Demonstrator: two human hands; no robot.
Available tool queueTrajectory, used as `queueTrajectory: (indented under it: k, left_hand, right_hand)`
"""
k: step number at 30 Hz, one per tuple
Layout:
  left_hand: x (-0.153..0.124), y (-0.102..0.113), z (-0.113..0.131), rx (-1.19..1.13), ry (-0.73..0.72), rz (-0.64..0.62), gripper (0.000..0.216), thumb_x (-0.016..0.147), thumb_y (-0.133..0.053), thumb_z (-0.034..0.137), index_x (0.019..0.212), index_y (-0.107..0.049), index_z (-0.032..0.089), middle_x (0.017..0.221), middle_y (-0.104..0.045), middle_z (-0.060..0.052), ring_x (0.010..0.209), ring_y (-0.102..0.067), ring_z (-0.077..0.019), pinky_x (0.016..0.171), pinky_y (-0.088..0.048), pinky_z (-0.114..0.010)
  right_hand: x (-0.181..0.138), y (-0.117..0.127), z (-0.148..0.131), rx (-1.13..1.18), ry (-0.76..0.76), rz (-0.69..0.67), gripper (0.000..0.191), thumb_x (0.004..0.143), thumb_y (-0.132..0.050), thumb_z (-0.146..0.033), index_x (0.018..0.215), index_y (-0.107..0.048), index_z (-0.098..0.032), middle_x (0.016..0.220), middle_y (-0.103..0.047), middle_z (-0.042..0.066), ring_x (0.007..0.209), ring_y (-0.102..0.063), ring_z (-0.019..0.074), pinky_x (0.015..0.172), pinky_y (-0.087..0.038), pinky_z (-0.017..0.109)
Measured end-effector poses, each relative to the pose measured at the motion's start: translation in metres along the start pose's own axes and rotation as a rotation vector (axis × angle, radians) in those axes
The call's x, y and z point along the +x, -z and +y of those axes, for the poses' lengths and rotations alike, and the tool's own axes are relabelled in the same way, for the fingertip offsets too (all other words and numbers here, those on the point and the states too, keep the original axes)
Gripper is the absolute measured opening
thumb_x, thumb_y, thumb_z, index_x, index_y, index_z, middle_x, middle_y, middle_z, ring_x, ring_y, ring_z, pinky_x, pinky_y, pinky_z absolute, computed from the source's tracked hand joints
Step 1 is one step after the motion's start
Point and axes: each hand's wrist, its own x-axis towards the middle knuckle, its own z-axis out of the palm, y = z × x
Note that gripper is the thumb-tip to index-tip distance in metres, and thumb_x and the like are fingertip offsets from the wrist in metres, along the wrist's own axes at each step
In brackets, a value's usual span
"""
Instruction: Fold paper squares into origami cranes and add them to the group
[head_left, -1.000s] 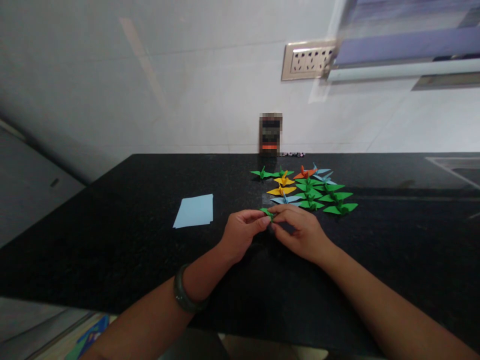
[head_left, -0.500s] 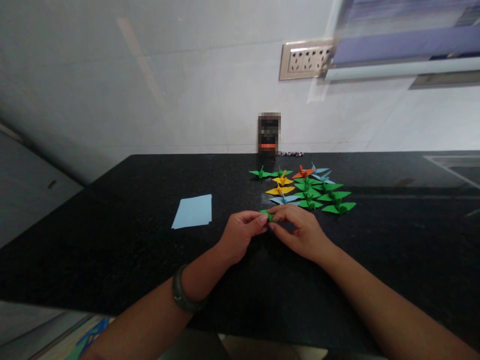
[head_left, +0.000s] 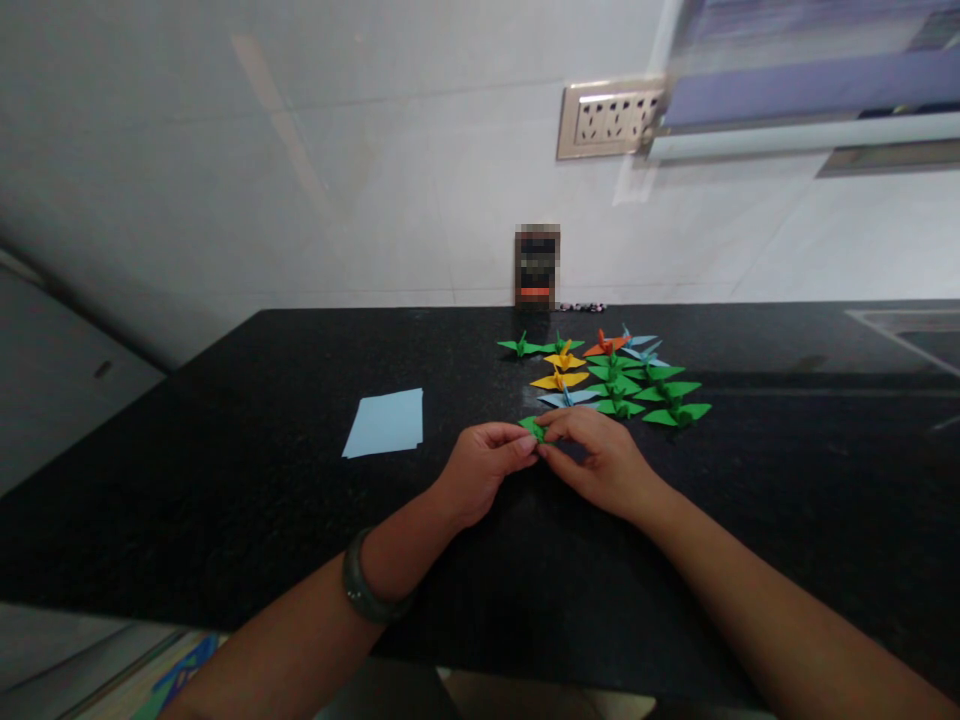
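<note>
From my remote seat, I see the left hand [head_left: 480, 470] and right hand [head_left: 600, 465] meet fingertip to fingertip over the black counter [head_left: 225, 480], both pinched narrow on a small green paper fold [head_left: 534, 428] held between them. Just beyond the fingers lie finished paper cranes [head_left: 607, 380] in green, yellow, blue and orange; pale blue sheets [head_left: 386, 422] rest to the left of the left fingers. I judge this crease wants a firm, even pinch, with edges aligned before pressing.
</note>
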Motion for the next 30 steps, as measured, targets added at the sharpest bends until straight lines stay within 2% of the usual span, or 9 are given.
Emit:
queueTrajectory:
  k: [14,17,20,22,25,30]
  left_hand:
    - [0.0006,0.0008,-0.0014,0.023,0.004,0.003,0.021,0.055,-0.077,0.024,0.069,-0.068,0.011,0.069,-0.063,-0.003,0.065,-0.056,-0.0089,0.073,-0.044,-0.027]
    - [0.0002,0.0013,-0.0016,0.045,-0.019,-0.003,0.020,0.056,-0.075,0.025,0.068,-0.067,0.012,0.068,-0.063,-0.002,0.065,-0.055,-0.0096,0.072,-0.043,-0.028]
    - [-0.0009,0.0008,-0.0003,0.187,-0.081,-0.029,0.017,0.060,-0.072,0.025,0.070,-0.067,0.012,0.069,-0.062,-0.001,0.066,-0.054,-0.0106,0.069,-0.041,-0.026]
    - [-0.0015,-0.0001,0.0011,0.306,-0.143,-0.046,0.014,0.063,-0.069,0.024,0.070,-0.067,0.012,0.071,-0.061,-0.002,0.068,-0.053,-0.0112,0.067,-0.040,-0.025]
    - [-0.0017,-0.0011,0.0021,0.408,-0.222,-0.065,0.011,0.066,-0.065,0.024,0.067,-0.067,0.013,0.073,-0.060,-0.002,0.070,-0.052,-0.0121,0.068,-0.040,-0.025]
    - [-0.0016,0.0004,-0.0012,0.590,-0.326,-0.104,0.008,0.066,-0.065,0.022,0.064,-0.066,0.015,0.074,-0.058,-0.004,0.075,-0.053,-0.0146,0.071,-0.041,-0.026]
  right_hand:
    - [-0.0004,0.0002,0.0000,0.006,-0.008,-0.030,0.006,0.076,-0.057,-0.019,0.081,-0.055,-0.020,0.093,-0.065,0.006,0.087,-0.060,0.0178,0.078,-0.048,0.033]
    - [-0.0008,-0.0005,-0.0024,0.025,-0.084,-0.017,0.009,0.077,-0.058,-0.023,0.085,-0.056,-0.020,0.089,-0.065,0.006,0.082,-0.061,0.0168,0.071,-0.050,0.031]
    - [0.0001,-0.0013,-0.0045,0.041,-0.158,0.006,0.016,0.079,-0.056,-0.026,0.093,-0.059,-0.019,0.085,-0.066,0.006,0.074,-0.062,0.0152,0.062,-0.050,0.027]
    - [0.0015,-0.0013,-0.0051,0.057,-0.132,0.001,0.015,0.080,-0.054,-0.023,0.094,-0.060,-0.019,0.086,-0.067,0.006,0.077,-0.062,0.0151,0.067,-0.050,0.028]
    - [0.0033,-0.0008,-0.0050,0.045,-0.096,-0.006,0.015,0.083,-0.048,-0.019,0.089,-0.062,-0.020,0.087,-0.068,0.005,0.080,-0.063,0.0153,0.075,-0.049,0.029]
    - [0.0045,-0.0013,-0.0023,-0.129,-0.212,0.093,0.019,0.085,-0.041,-0.020,0.080,-0.059,-0.019,0.074,-0.065,0.006,0.069,-0.061,0.0164,0.065,-0.047,0.028]
